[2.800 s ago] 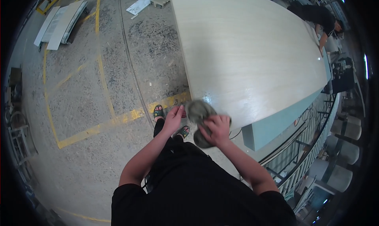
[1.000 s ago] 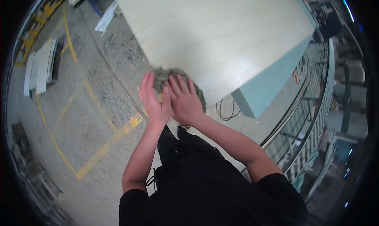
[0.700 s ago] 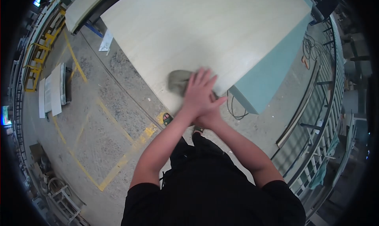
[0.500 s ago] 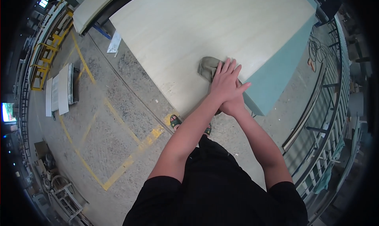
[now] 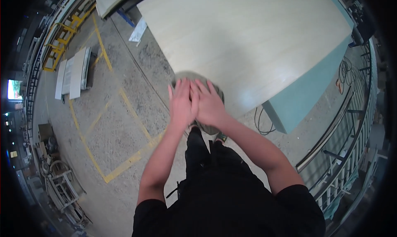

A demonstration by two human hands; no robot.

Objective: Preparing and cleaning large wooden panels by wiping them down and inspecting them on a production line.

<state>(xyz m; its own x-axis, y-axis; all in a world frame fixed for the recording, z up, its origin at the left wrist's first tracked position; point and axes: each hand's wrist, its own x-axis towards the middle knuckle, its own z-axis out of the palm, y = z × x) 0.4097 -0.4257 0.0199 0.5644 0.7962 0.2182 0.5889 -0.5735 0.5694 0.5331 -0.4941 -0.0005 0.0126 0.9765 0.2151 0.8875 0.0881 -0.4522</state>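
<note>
A pale, wood-grained panel lies flat in front of me. Over its near left corner is a bunched grey-green cloth, and both palms face down on it. My left hand has straight fingers laid flat on the cloth. Beside it, my right hand also lies flat, with fingers stretched forward; the two hands touch along their inner edges. The hands hide most of the cloth, so whether anything is under it I cannot tell.
Below the panel's right side juts a blue-green block. Coiled cable lies on the floor at right, near a metal rack. White boards stand at left beyond yellow floor lines; yellow frames line the far left.
Both hands and the cloth have moved left, from the panel's near right corner to its near left one. The left hand, earlier on top of the right, now lies beside it.
</note>
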